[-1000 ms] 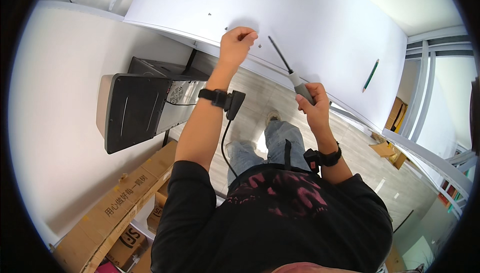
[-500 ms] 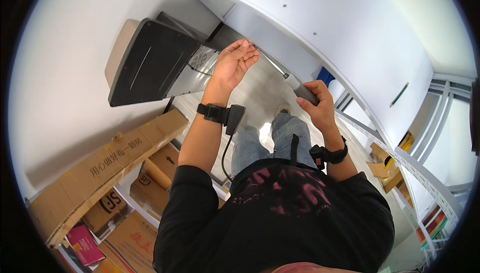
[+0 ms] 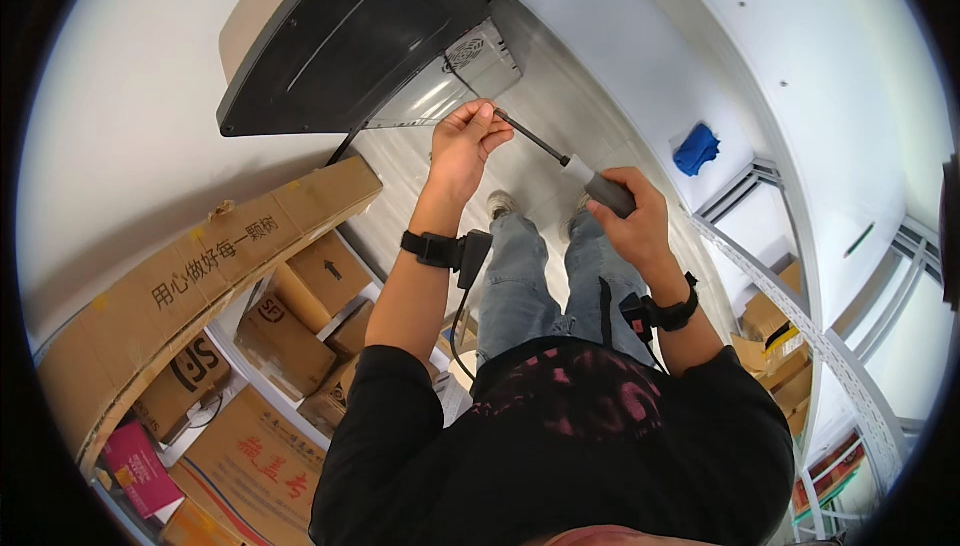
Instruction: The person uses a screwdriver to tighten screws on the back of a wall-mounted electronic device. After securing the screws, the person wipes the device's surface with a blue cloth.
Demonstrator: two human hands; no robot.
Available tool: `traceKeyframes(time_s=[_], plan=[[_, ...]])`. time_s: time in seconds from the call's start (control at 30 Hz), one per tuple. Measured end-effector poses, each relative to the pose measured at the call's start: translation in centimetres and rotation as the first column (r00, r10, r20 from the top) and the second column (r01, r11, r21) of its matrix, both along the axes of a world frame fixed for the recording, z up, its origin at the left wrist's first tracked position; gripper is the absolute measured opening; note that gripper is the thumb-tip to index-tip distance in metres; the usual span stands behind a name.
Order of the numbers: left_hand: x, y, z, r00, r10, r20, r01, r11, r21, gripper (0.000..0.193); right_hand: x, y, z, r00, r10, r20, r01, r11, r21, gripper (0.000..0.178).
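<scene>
A screwdriver (image 3: 537, 138) with a long dark shaft and a grey handle with a paler collar lies slantwise between my hands, above the floor. My right hand (image 3: 637, 218) is wrapped round its handle. The thumb and forefinger of my left hand (image 3: 466, 149) pinch together at the far end of the shaft. Those fingertips cover the tip, and I cannot make out whether a small part is held there too. Black straps with small devices sit on both wrists.
A black panel-like piece of equipment (image 3: 350, 41) stands at the upper left. Below it, a long cardboard box (image 3: 215, 256) lies over a shelf of cartons (image 3: 285, 346). To the right are a white tabletop (image 3: 840, 96), a blue bundle (image 3: 697, 149) and metal frame rails (image 3: 850, 371).
The view has turned, bringing both shoes and more floor into sight. The black panel and white tabletop have shifted in the picture. Both hands keep their hold at the screwdriver's two ends.
</scene>
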State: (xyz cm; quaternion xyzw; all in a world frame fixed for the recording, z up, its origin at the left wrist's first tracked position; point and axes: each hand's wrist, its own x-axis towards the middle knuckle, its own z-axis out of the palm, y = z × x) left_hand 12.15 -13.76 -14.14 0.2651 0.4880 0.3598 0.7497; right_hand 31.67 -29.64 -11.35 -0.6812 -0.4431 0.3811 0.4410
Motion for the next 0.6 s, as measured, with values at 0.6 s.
traceKeyframes(time_s=[0.6], plan=[[2.2, 10.8, -11.6, 0.982, 0.099, 0.158, -0.080, 0.990, -0.120, 0.017, -5.0, 8.4, -11.9, 0.963, -0.229, -0.139, 0.235, 0.972, 0.028, 0.030]])
